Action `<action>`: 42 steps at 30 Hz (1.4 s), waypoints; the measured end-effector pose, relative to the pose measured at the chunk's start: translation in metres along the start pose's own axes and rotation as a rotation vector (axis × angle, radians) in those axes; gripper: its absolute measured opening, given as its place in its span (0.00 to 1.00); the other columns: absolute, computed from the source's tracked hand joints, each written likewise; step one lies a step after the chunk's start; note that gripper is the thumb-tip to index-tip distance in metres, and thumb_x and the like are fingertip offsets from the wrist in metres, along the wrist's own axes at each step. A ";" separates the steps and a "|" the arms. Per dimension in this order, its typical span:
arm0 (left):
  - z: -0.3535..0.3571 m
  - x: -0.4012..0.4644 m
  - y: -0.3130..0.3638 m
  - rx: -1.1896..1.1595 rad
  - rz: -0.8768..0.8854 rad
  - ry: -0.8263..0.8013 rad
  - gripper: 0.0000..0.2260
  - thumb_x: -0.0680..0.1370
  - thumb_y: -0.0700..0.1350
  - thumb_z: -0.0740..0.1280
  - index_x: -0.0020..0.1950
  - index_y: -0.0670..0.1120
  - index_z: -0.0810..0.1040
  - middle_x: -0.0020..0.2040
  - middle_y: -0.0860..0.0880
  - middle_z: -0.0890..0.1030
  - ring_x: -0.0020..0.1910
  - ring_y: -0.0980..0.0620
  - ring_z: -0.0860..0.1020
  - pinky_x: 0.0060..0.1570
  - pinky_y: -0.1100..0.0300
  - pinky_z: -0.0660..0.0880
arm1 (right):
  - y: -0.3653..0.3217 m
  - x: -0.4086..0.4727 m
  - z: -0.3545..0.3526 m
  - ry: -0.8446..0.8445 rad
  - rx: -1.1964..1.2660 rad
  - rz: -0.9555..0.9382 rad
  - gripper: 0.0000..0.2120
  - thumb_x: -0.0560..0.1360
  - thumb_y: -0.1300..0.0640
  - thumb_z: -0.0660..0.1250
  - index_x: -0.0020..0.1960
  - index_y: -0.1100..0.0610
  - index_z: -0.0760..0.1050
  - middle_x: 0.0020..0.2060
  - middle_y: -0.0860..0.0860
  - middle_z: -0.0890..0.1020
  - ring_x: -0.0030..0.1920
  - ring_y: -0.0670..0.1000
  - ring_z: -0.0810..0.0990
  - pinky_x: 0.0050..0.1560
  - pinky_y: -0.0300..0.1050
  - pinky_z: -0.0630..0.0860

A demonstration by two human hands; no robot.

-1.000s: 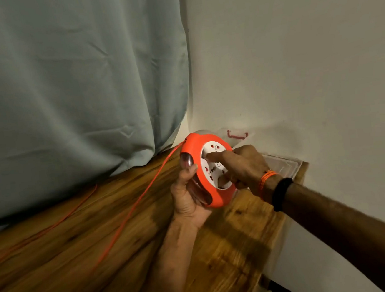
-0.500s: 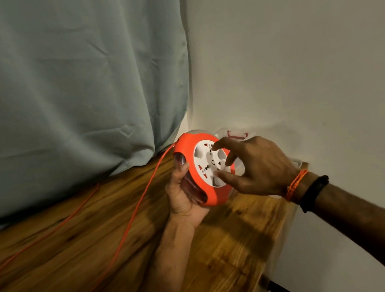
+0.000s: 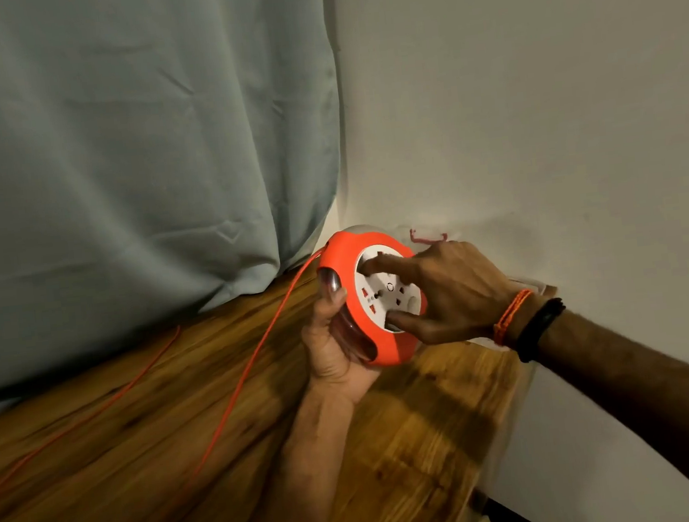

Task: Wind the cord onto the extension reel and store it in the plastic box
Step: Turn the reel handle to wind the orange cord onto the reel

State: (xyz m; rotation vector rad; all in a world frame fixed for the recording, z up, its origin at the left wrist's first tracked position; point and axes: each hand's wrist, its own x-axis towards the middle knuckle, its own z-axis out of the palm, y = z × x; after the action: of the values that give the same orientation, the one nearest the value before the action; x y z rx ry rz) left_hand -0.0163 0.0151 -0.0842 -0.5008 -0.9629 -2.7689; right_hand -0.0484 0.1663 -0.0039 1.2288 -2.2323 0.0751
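— While the left hand gripped the orange extension reel by its rim, held up on edge just above the tabletop, where did you see the risk?

— In the cord. It ran slack from the top of the reel down across the wood and off to the left, looping back near the curtain. A loop like that could have snagged or kinked on its way in and jammed the winding.

— And the right hand?

— Its fingers were spread apart, one tip set in a recess at the top of the white socket face, the thumb in another at the bottom. I judged that hold shallow; a fast turn could have let a tip slip out.

— The plastic box?

— Mostly hidden behind the reel and wrist, against the wall. Only a red clip showed clearly, so I couldn't tell whether it stood open.
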 end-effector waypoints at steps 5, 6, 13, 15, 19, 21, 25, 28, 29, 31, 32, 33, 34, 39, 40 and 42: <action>0.006 -0.001 -0.001 0.011 0.001 -0.022 0.39 0.61 0.50 0.81 0.70 0.42 0.76 0.63 0.37 0.80 0.61 0.38 0.79 0.61 0.40 0.75 | -0.014 0.008 0.025 0.119 0.778 0.855 0.21 0.70 0.40 0.71 0.46 0.58 0.83 0.40 0.52 0.87 0.36 0.50 0.82 0.39 0.41 0.80; 0.007 -0.001 -0.002 0.017 0.006 -0.022 0.37 0.61 0.50 0.81 0.69 0.43 0.77 0.63 0.38 0.80 0.61 0.38 0.79 0.61 0.40 0.75 | -0.010 0.004 0.033 -0.059 0.857 0.944 0.18 0.74 0.46 0.69 0.47 0.62 0.83 0.43 0.59 0.87 0.37 0.50 0.81 0.36 0.37 0.77; 0.001 -0.001 0.000 0.058 0.006 0.007 0.42 0.63 0.50 0.80 0.74 0.44 0.72 0.70 0.36 0.74 0.67 0.35 0.73 0.67 0.35 0.68 | -0.013 0.008 0.019 0.011 0.942 0.867 0.22 0.73 0.41 0.68 0.43 0.62 0.82 0.29 0.54 0.86 0.21 0.45 0.78 0.22 0.34 0.70; -0.001 -0.001 0.002 0.070 0.000 0.009 0.44 0.63 0.51 0.80 0.76 0.44 0.69 0.73 0.35 0.71 0.69 0.34 0.70 0.69 0.33 0.65 | -0.016 0.006 0.007 0.046 0.775 0.733 0.20 0.73 0.39 0.67 0.47 0.56 0.81 0.28 0.50 0.86 0.26 0.43 0.82 0.29 0.36 0.77; -0.001 -0.001 0.003 0.057 -0.003 0.027 0.43 0.63 0.52 0.80 0.76 0.47 0.69 0.73 0.36 0.71 0.71 0.32 0.69 0.65 0.32 0.68 | -0.007 -0.009 -0.005 0.130 0.327 0.388 0.21 0.72 0.40 0.69 0.58 0.52 0.78 0.37 0.49 0.87 0.40 0.51 0.85 0.46 0.47 0.81; -0.002 -0.001 0.003 0.043 0.004 0.031 0.44 0.64 0.52 0.80 0.78 0.47 0.67 0.74 0.36 0.70 0.71 0.32 0.70 0.64 0.34 0.70 | -0.004 -0.010 -0.012 0.097 0.204 0.211 0.23 0.72 0.39 0.67 0.63 0.50 0.74 0.40 0.46 0.87 0.42 0.52 0.84 0.47 0.48 0.81; -0.004 0.000 0.002 0.047 0.029 0.030 0.43 0.66 0.51 0.78 0.78 0.46 0.66 0.72 0.35 0.71 0.69 0.33 0.72 0.64 0.36 0.70 | 0.005 -0.011 -0.009 0.035 0.007 -0.036 0.28 0.73 0.37 0.62 0.71 0.46 0.67 0.50 0.49 0.85 0.44 0.54 0.84 0.43 0.49 0.80; -0.004 -0.001 0.000 0.054 0.006 0.025 0.43 0.65 0.52 0.79 0.77 0.44 0.67 0.70 0.36 0.73 0.68 0.34 0.73 0.66 0.34 0.68 | 0.007 -0.007 -0.002 0.006 -0.028 -0.128 0.30 0.75 0.37 0.60 0.75 0.44 0.62 0.49 0.52 0.85 0.41 0.54 0.83 0.41 0.49 0.80; -0.004 -0.001 0.000 0.049 0.001 0.014 0.43 0.65 0.52 0.78 0.77 0.44 0.67 0.70 0.36 0.74 0.68 0.34 0.72 0.67 0.34 0.68 | 0.008 -0.005 -0.001 -0.003 -0.033 -0.136 0.31 0.75 0.36 0.59 0.75 0.43 0.60 0.50 0.53 0.85 0.41 0.55 0.83 0.42 0.50 0.81; -0.004 0.000 0.000 0.034 -0.007 -0.015 0.38 0.66 0.52 0.78 0.74 0.44 0.72 0.68 0.37 0.77 0.66 0.35 0.74 0.65 0.34 0.69 | 0.013 -0.001 0.004 -0.007 -0.054 -0.151 0.30 0.75 0.36 0.58 0.75 0.43 0.60 0.50 0.53 0.86 0.42 0.55 0.84 0.44 0.50 0.81; -0.004 0.000 -0.001 0.031 -0.008 -0.028 0.35 0.66 0.52 0.78 0.72 0.45 0.75 0.66 0.38 0.79 0.65 0.36 0.76 0.64 0.35 0.71 | 0.014 0.000 0.006 -0.005 -0.060 -0.155 0.30 0.75 0.36 0.58 0.75 0.43 0.60 0.49 0.53 0.86 0.42 0.55 0.84 0.44 0.50 0.80; -0.004 0.000 -0.002 0.028 -0.007 -0.042 0.32 0.66 0.51 0.77 0.69 0.46 0.77 0.65 0.39 0.80 0.64 0.37 0.77 0.62 0.36 0.72 | 0.014 0.001 0.006 -0.001 -0.064 -0.150 0.30 0.74 0.36 0.59 0.74 0.43 0.61 0.48 0.53 0.86 0.41 0.56 0.83 0.43 0.50 0.80; -0.004 -0.001 -0.001 0.021 -0.003 -0.046 0.32 0.66 0.51 0.78 0.69 0.46 0.78 0.65 0.39 0.79 0.64 0.37 0.77 0.63 0.36 0.72 | 0.014 0.002 0.007 0.008 -0.059 -0.138 0.30 0.73 0.37 0.60 0.73 0.43 0.63 0.45 0.53 0.86 0.40 0.56 0.83 0.43 0.50 0.80; 0.001 0.001 0.000 0.016 -0.006 -0.052 0.34 0.63 0.50 0.80 0.68 0.43 0.78 0.64 0.38 0.79 0.62 0.37 0.77 0.64 0.39 0.73 | -0.010 0.003 0.015 0.198 0.429 0.383 0.24 0.65 0.37 0.71 0.57 0.48 0.79 0.39 0.49 0.86 0.39 0.52 0.85 0.42 0.45 0.80; 0.002 0.001 -0.001 0.019 -0.006 -0.046 0.34 0.63 0.50 0.80 0.67 0.43 0.79 0.63 0.38 0.80 0.61 0.38 0.79 0.61 0.41 0.75 | -0.013 0.005 0.021 0.202 0.611 0.603 0.21 0.65 0.37 0.72 0.50 0.51 0.81 0.37 0.47 0.85 0.36 0.50 0.83 0.37 0.42 0.79; 0.005 0.000 -0.003 0.032 0.007 -0.041 0.31 0.63 0.50 0.80 0.65 0.44 0.81 0.61 0.39 0.82 0.60 0.39 0.80 0.59 0.42 0.76 | -0.015 0.007 0.033 0.099 1.005 0.946 0.17 0.70 0.44 0.71 0.40 0.59 0.81 0.31 0.52 0.82 0.28 0.49 0.79 0.24 0.34 0.71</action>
State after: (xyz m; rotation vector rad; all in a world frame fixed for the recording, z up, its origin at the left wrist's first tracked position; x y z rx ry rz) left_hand -0.0159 0.0205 -0.0822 -0.5566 -1.0110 -2.7425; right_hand -0.0551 0.1419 -0.0307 0.3791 -2.5161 1.7138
